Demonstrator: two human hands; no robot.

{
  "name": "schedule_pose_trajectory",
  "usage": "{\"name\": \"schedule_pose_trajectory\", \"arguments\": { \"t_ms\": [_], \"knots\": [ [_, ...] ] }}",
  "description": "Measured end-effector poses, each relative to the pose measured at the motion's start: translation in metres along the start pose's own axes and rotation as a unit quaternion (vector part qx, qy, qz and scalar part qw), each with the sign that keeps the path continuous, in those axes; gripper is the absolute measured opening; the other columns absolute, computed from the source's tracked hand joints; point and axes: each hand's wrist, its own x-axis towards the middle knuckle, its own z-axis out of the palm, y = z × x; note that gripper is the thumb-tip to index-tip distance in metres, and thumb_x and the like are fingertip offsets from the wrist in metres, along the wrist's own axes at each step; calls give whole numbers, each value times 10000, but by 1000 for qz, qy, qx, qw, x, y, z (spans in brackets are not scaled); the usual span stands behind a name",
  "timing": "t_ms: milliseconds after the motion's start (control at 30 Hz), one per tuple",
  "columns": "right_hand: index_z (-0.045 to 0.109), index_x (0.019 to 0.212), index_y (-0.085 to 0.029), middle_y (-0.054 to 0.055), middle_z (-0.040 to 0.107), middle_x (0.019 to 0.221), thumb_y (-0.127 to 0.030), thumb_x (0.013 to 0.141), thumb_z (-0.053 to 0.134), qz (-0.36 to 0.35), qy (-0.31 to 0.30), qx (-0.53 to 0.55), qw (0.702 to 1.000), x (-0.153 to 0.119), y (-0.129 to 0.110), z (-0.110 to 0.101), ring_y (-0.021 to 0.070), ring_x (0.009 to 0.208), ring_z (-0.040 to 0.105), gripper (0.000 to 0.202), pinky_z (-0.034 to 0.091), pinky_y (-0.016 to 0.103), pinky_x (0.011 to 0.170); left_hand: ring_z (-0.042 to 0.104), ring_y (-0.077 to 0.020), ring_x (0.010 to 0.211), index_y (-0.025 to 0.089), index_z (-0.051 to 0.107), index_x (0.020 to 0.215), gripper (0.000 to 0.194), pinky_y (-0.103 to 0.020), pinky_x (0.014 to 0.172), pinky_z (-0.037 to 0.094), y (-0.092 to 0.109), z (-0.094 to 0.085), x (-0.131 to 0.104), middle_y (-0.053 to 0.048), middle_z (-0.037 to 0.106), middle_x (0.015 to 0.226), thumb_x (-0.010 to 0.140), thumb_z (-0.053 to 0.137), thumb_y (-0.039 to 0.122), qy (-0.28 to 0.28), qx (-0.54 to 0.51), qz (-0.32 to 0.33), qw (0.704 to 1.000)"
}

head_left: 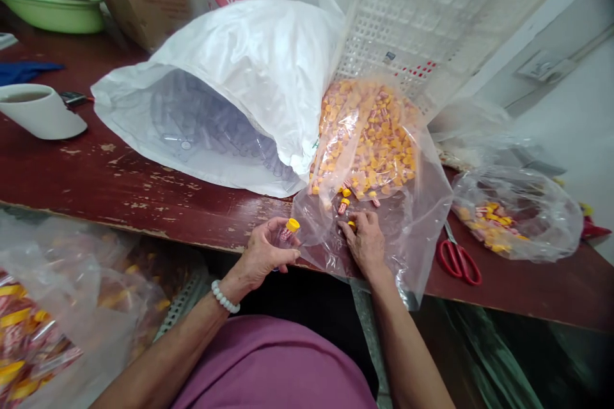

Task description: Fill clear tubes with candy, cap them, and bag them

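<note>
Just below frame's center, left hand [261,248] is gripping yellow-capped bottle [289,230]. Right hand [368,246] is touching yellow cap [352,225] (grip, one cannot tell) over clear bag [403,223].

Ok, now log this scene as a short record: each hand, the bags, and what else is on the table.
Left hand: holds a yellow-topped piece
Right hand: fingertips at another yellow-topped piece; grip unclear
Clear bag: many yellow-topped pieces inside
White sack: mouth open, clear plastic items inside
Smaller bag: right of the scissors; yellow pieces inside
Scissors: red-handled
Cup: white, far left
Table: dark red, paint worn
</note>
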Motion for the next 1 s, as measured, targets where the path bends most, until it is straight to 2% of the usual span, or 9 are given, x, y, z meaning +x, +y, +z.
{"name": "schedule_pose_trajectory", "arguments": {
  "t_ms": [100,233,333,433,600,700,800,900,1000],
  "knots": [
    [621,875,-154,113,597,919,-318,831,510,18,16,17,1000,-1,-1,-2,223,826,558,203,456,377,761,543,-72,500,146,553,994,498,-151,353,427,0,4,0,16,621,766,536,748,157,-1,4,6,1000],
    [598,956,-161,72,637,858,-376,884,467,37,31,113,992,-12,-29,-26,168,740,582,262,483,305,687,556,-92,552,148,561,1001,501,-148,355,431,0,6,0,6,626,774,537,749,174,-5,19,17,1000],
    [620,968,-212,48,623,945,-338,883,518,-33,-11,259,965,-25,-61,-50,155,858,599,183,494,285,743,573,-110,598,146,574,998,489,-143,374,426,0,8,-1,-5,636,786,535,732,145,-8,50,36,998],
    [652,967,-237,40,589,949,-241,888,523,-128,-59,284,948,-34,-82,-63,140,898,588,151,486,278,782,583,-110,648,146,596,949,450,-141,443,435,1,9,-2,-6,645,809,518,709,87,-12,64,68,996],
    [631,1006,-233,31,624,882,-239,856,580,-154,-59,248,955,-36,-85,-60,134,789,593,158,497,264,681,591,-119,682,154,593,932,436,-173,534,456,3,10,-4,0,646,808,516,708,87,-12,46,71,996],
    [561,1121,-242,19,644,878,-306,818,630,-130,-71,244,958,-37,-82,-58,131,723,585,317,503,273,658,585,-117,675,157,603,921,427,-182,550,458,2,9,-4,5,640,796,514,710,83,-13,55,82,995],
    [532,1108,-240,59,611,1036,-303,827,595,-111,-44,252,960,-39,-83,-58,172,884,590,295,505,321,739,582,-119,668,160,603,930,434,-181,539,458,0,9,-3,5,638,786,516,710,83,-15,63,83,994],
    [562,1016,-243,91,506,1199,-220,817,550,-142,-50,230,962,-44,-83,-56,226,1105,512,201,471,390,873,575,-111,644,159,591,944,452,-170,504,454,-1,8,-3,5,636,787,515,712,85,-16,52,74,996],
    [548,1104,-252,91,461,1247,-105,740,525,-183,-75,188,962,-56,-85,-46,239,1132,487,393,426,430,951,545,-92,584,150,579,964,462,-153,418,426,-1,6,-3,7,626,790,525,715,104,-11,47,56,997]
  ]
}}
